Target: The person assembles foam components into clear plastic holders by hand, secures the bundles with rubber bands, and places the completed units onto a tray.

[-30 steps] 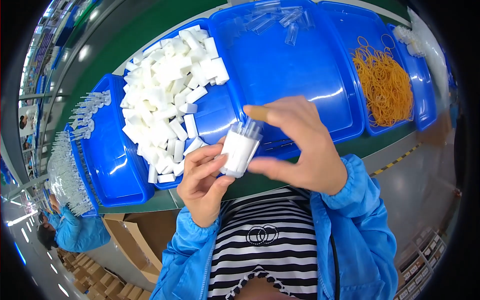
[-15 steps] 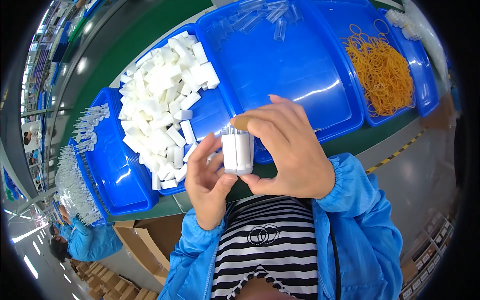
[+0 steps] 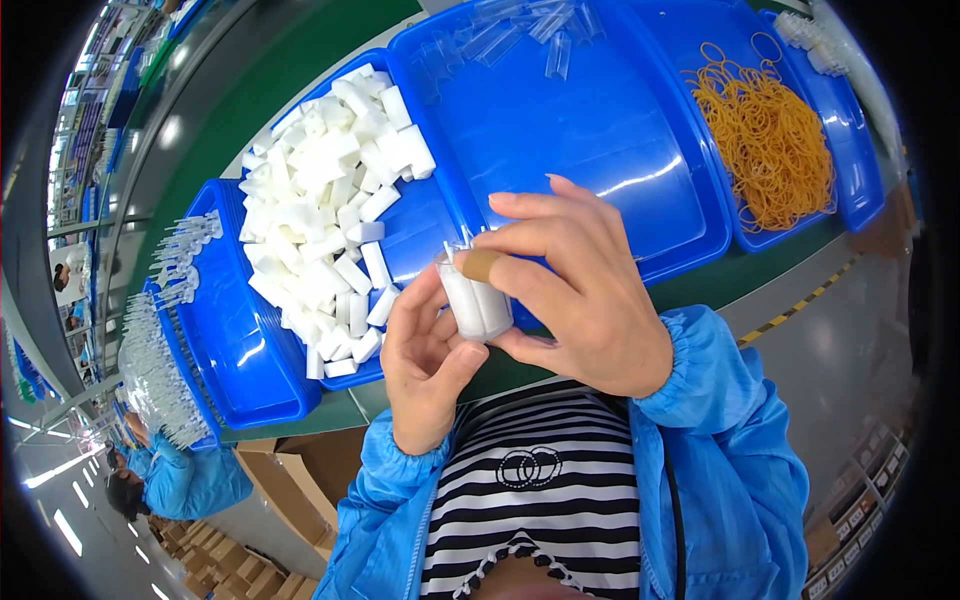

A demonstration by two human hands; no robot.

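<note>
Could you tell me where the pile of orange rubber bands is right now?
In the head view, the rubber bands lie upper right in a blue tray, right of the big tray.

One fisheye view from my head looks steeply down, close on my hands (image 3: 530, 320) at chest height, blue trays (image 3: 600, 150) just beyond.

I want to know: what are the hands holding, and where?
Both hands hold a small bundle of white pieces: left hand at its bottom, right hand around its side.

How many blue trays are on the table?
5: far-left tray, tray of white blocks, big middle tray, rubber-band tray, far-right tray. More may be out of sight.
</note>
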